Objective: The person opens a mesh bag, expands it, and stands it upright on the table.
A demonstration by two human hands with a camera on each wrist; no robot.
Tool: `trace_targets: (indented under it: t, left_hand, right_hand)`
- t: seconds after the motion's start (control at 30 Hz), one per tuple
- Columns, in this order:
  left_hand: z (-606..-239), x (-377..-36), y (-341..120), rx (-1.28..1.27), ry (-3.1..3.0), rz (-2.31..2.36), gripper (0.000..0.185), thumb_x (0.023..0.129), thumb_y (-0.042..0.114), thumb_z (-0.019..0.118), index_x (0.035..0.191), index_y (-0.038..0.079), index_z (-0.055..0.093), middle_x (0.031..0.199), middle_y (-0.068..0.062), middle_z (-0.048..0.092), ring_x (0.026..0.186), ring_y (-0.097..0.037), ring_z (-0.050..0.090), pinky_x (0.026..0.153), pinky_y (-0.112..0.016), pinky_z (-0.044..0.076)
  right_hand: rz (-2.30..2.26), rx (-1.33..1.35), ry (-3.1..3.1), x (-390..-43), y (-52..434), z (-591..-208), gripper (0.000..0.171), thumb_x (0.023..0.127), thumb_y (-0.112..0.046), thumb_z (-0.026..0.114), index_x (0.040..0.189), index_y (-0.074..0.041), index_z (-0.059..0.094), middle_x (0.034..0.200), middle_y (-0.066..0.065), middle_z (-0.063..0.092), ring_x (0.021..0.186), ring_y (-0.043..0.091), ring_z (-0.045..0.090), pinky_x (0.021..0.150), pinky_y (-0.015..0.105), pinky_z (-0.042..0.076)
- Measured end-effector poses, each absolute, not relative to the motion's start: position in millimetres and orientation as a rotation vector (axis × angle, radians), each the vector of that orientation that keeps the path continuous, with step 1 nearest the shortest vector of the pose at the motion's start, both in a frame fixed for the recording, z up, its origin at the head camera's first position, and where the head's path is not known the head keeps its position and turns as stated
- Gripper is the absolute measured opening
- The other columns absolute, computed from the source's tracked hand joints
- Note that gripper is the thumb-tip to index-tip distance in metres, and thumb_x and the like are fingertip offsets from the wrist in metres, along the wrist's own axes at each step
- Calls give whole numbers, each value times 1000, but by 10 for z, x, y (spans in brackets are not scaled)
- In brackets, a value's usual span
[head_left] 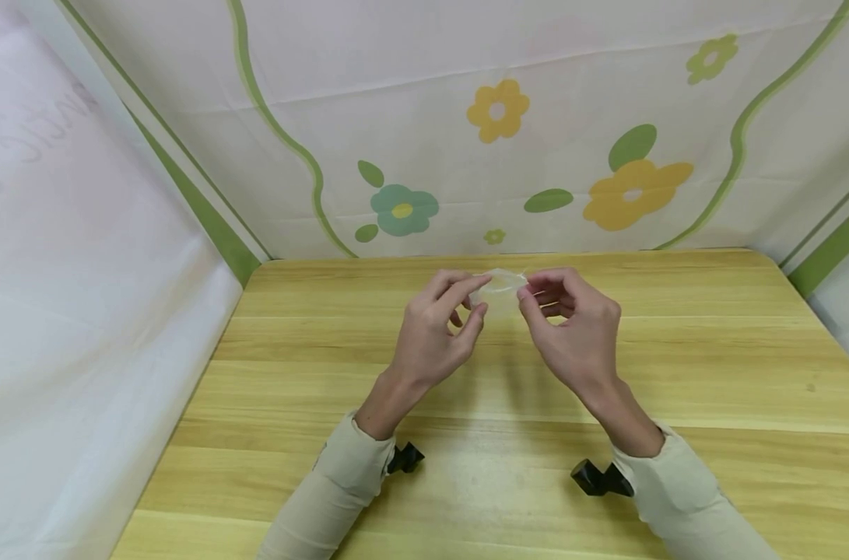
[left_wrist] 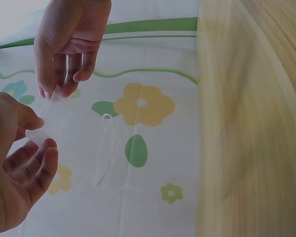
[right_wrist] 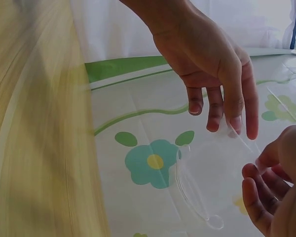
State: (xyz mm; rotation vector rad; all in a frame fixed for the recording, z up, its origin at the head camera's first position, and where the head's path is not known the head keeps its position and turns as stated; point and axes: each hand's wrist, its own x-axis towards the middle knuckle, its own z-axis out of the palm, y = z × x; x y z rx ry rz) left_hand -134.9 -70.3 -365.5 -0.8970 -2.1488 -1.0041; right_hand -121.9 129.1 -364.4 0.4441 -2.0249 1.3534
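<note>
A clear plastic bag (head_left: 501, 289) is held up between the two hands above the far part of the table. My left hand (head_left: 434, 323) holds its left edge near the fingertips, the index finger stretched over the film and the thumb lower. On the other side my right hand (head_left: 571, 323) pinches the right edge between thumb and fingers. Seen from the left wrist, the bag (left_wrist: 107, 153) is see-through and its bottom rim has small rounded loops at the corners. The right wrist view shows the film (right_wrist: 187, 190) sagging between the hands.
Below the hands lies a wooden tabletop (head_left: 494, 482). Right behind its far edge hangs a white cloth with printed flowers (head_left: 497, 111). White cloth (head_left: 81, 311) also closes the left side. A black wrist mount (head_left: 601, 477) sticks out from the right sleeve.
</note>
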Motion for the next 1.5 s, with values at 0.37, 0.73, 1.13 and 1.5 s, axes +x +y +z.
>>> trace_targets:
  t: [0.37,0.73,1.13,1.5]
  left_hand:
    - [-3656,-1361,-699,-930,-2078,-1056,33,95,0,77,128,-1,73,111,-15,71,83,-21,72,64,-14,58]
    - [-3654,-1367,-706,-926,-2087,-1085,37,95,-2,75,132,-4,69,111,-17,73,87,-24,75,64,-18,61]
    - [-3643,-1377,-723,-875,-2089,-1215,40,95,-1,76,133,-5,65,114,-22,70,89,-26,77,65,-20,63]
    - [-3646,-1369,-716,-748,-2123,-1312,35,100,9,75,131,-5,67,110,-19,69,90,-28,77,65,-29,66]
  right_hand:
    - [1355,429,-1969,-1228,1291,-3628,15,92,1,81,103,9,73,90,19,78,80,-13,67,70,7,57]
    - [1402,497,-1977,-1230,1284,-3619,23,90,4,81,111,8,73,97,18,79,86,-8,69,73,9,58]
    - [1418,459,-1952,-1237,1303,-3601,18,95,4,76,110,12,71,99,22,78,90,-8,71,76,9,59]
    - [1483,444,-1822,-1234,1305,-3574,13,92,11,75,103,14,71,96,25,76,86,-4,73,76,12,60]
